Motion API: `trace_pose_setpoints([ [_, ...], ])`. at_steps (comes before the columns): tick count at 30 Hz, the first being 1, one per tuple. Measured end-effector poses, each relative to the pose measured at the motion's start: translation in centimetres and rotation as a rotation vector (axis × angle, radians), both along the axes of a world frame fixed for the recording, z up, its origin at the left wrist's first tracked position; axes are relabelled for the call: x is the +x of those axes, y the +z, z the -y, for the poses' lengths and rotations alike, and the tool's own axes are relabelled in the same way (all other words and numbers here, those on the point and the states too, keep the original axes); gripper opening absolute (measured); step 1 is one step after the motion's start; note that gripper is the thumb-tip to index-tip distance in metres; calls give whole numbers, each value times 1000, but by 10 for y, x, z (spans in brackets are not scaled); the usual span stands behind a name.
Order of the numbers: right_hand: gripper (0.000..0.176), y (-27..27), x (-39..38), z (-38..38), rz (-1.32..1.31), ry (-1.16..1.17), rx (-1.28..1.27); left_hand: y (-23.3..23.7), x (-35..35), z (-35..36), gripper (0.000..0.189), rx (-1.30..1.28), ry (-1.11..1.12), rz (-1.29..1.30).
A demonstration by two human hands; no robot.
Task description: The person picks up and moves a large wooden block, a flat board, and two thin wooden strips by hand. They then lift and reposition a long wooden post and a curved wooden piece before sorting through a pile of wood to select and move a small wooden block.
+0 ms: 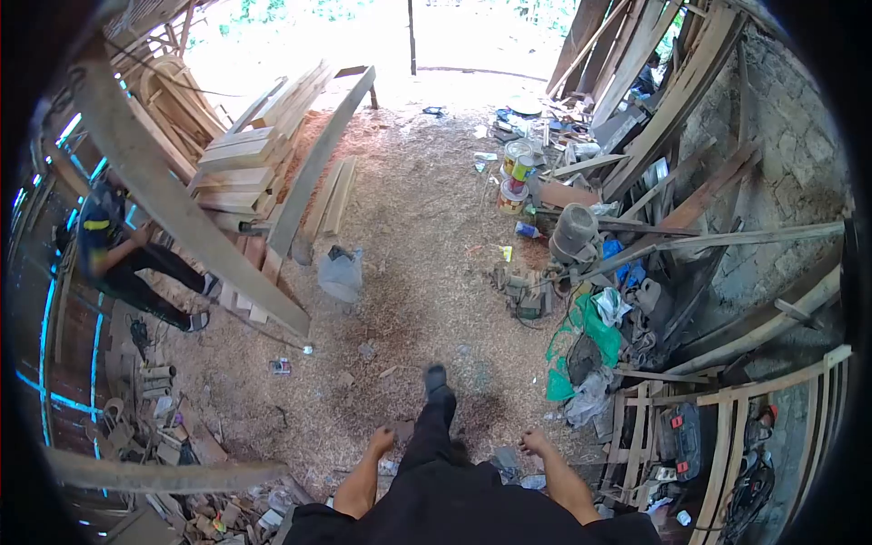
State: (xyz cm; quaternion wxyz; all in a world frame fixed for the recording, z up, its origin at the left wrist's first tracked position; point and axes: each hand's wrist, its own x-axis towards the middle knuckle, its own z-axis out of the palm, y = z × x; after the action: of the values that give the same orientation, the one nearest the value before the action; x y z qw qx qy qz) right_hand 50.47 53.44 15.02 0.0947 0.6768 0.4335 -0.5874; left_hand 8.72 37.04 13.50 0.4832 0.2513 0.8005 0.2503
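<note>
My left hand (383, 441) hangs beside my left thigh with its fingers closed. A small brownish flat patch shows right at its fingers, too small to name. On the other side, my right hand (534, 442) hangs away from my body, its fingers curled in and nothing visible in them. Between the hands, one leg (434, 418) in dark trousers reaches forward, with a dark shoe (436, 377) on the sawdust-covered floor (418, 245). Neither hand touches the wood or the rubbish around me.
Stacked planks (241, 163) and a long beam (200, 209) are at left, near a seated person (118, 245). A pale sack (341, 274) lies ahead. At right are paint cans (518, 168), a green bag (595, 327), a wooden rack (727, 454) and leaning boards (672, 100).
</note>
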Motion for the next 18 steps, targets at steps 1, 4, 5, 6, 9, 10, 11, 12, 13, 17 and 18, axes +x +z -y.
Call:
trace_pose_setpoints([
  [1,23,-8,-5,-10,-3,-3,-34,-12,-13,0,27,-149,-25,38],
  [4,25,-24,-29,-50,13,-25,-77,-35,-46,-10,25,-460,138,236],
  [5,26,-35,-35,-67,1,-5,-64,-43,-59,-22,25,-456,129,238],
  [6,28,-48,-40,-83,-10,16,-51,-51,-70,-36,26,-448,197,258],
  [9,26,-84,-60,-139,4,124,112,-44,-102,-109,26,-363,293,274],
  [10,24,-87,-70,-161,71,313,232,-39,-110,-138,26,-284,330,265],
  [11,24,-78,-89,-191,67,316,244,-22,-117,-176,25,-227,297,264],
  [12,23,-59,-114,-224,49,257,210,3,-125,-214,24,-172,265,261],
  [13,21,-43,-137,-252,30,197,165,-7,-139,-253,25,-115,156,176],
  [17,24,23,-224,-346,-140,-67,222,13,-175,-378,29,158,-15,-102],
  [18,24,27,-239,-367,-145,-71,221,22,-182,-408,27,139,41,20],
])
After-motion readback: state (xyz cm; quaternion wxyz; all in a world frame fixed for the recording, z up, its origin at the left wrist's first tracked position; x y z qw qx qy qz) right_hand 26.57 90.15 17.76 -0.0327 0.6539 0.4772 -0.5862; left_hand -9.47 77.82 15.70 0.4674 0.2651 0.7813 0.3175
